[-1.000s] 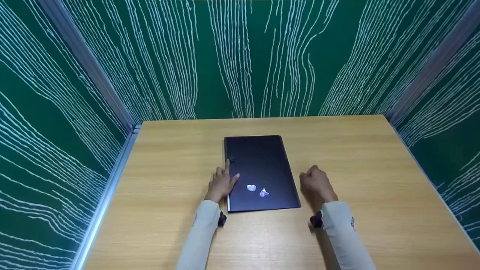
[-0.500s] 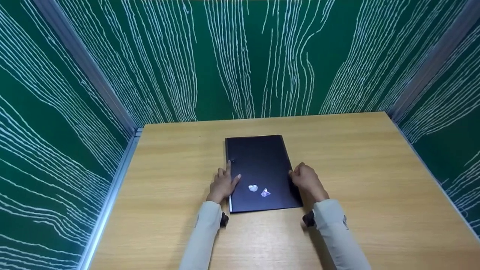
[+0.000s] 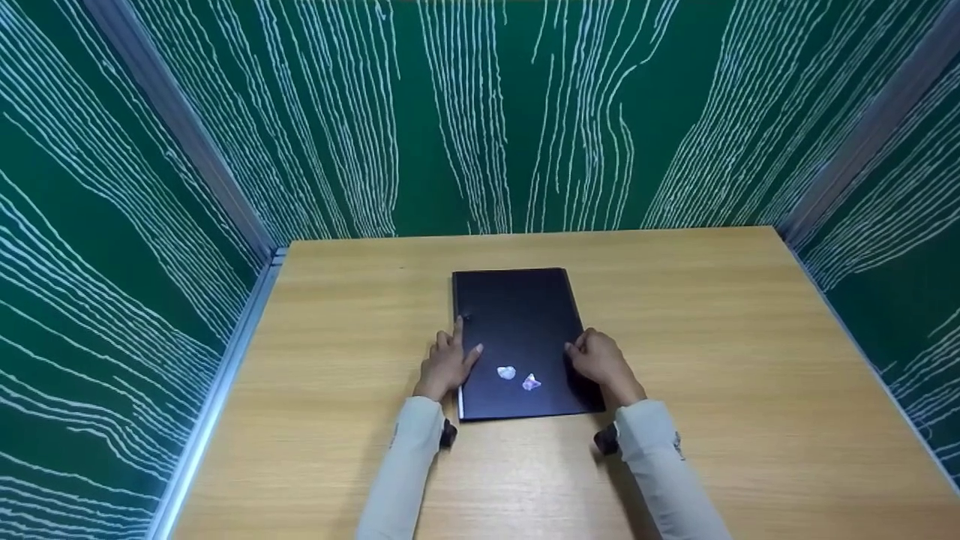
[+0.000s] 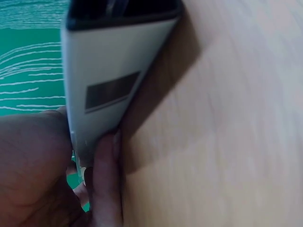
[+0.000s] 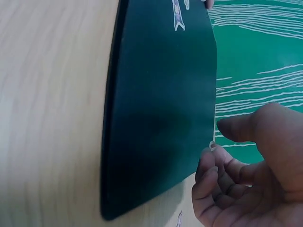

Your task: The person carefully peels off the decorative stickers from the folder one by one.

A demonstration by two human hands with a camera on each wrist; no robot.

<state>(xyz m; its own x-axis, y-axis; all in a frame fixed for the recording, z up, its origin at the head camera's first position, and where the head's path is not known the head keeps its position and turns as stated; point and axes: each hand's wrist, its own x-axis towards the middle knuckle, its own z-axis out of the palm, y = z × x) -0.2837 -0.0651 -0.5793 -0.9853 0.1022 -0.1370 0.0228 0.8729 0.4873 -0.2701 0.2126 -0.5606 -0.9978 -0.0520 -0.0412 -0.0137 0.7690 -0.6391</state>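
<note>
The black folder (image 3: 516, 315) lies on the table (image 3: 697, 300) between both hands, long axis pointing away from the person, the left hand (image 3: 442, 366) resting relaxed fingers against its pale side (image 4: 111, 59), the right hand (image 3: 601, 360) curling fingers at the opposite edge, pinching or not I cannot tell.

Work surface as I see it from my station: pale wood-grain table (image 3: 750, 337), sheen toward near side. Green back wall (image 3: 416, 172) beyond far edge, rough white lines running mostly up and down. Left wall (image 3: 75, 300) and right wall (image 3: 877, 292) patterned likewise. Grey corner posts (image 3: 187, 131) between walls. I note bright metal rail (image 3: 217, 397) along table's left side.
</note>
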